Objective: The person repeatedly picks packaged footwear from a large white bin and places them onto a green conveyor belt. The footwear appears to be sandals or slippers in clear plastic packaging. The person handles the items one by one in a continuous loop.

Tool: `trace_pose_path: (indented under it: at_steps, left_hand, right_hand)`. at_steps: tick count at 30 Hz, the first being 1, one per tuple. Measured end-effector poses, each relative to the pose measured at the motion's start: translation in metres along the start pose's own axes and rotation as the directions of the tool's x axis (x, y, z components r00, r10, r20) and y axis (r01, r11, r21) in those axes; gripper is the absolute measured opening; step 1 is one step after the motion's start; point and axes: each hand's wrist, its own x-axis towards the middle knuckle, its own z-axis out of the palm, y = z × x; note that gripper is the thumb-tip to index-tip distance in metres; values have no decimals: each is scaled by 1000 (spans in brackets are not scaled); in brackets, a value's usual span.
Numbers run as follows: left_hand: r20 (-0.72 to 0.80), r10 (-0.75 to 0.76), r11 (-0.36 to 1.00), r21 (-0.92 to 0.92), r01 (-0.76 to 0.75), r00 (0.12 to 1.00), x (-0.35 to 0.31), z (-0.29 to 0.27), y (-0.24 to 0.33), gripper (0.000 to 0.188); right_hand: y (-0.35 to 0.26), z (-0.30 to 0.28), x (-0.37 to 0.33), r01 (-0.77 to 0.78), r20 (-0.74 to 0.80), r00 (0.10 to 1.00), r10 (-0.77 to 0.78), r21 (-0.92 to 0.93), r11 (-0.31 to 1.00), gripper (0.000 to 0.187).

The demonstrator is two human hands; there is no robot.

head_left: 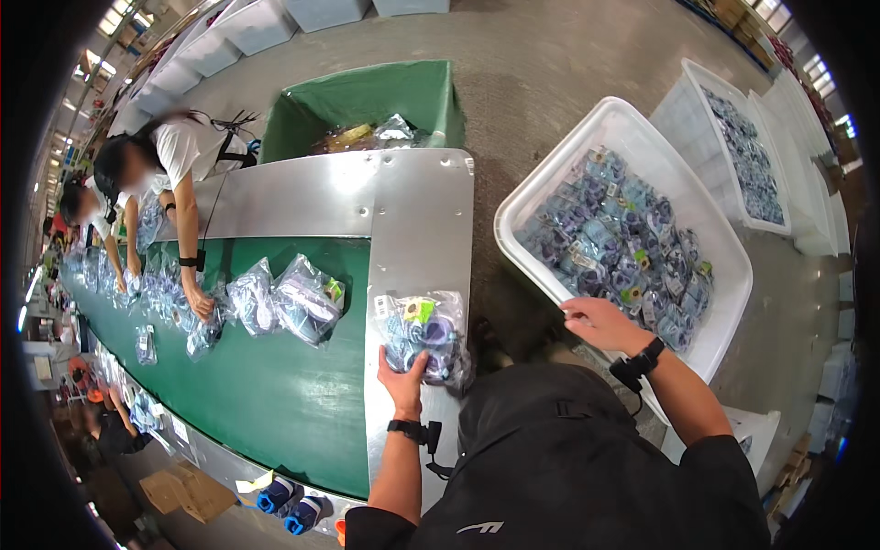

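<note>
On the metal ledge at the end of the conveyor, my left hand [401, 383] grips the near edge of clear-bagged children's shoes [423, 335], bluish-purple with a green and yellow tag. The bags lie flat on the ledge; how many are stacked I cannot tell. Off to the right, my right hand [605, 324] is closed, its fingers curled over the near rim of a large white plastic bin [527, 197]. Many similar bagged shoes [623, 243] fill that bin. No bag shows in my right hand.
Bagged shoes [307, 298] lie along the green conveyor belt [284, 394], where a co-worker's hand [199, 301] touches one. Beyond the ledge stands a green bin [367, 92] with plastic waste. More filled white bins [710, 137] stand right. Dark blue shoes [302, 513] sit at the belt's near side.
</note>
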Motion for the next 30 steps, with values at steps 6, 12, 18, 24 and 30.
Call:
trace_pose_path:
  at_steps: [6,12,18,24,30]
  left_hand:
    - [128,-21,997,-71,30,992,16,5,29,108]
    - [443,-287,857,-279,434,849,-9,13,70,57]
    - [548,-213,916,-175,360,809,-58,62,125,53]
    - [652,-180,964,-31,263,737,-109,142,152,56]
    - [624,-354,933,185,308,697,-160,228,160,20]
  right_hand:
    - [-39,15,25,145,62,988,-139,-112,983,37]
    - [-67,4,13,264,73,964,-256,-123,957,42]
    - [-89,-8,-15,516,-93,840,-535,-166,840,58]
    - [-44,-32,-52,552,66,803,-592,-458,697,79]
    - [32,-54,-96,371,-137,733,-667,-741,560,16]
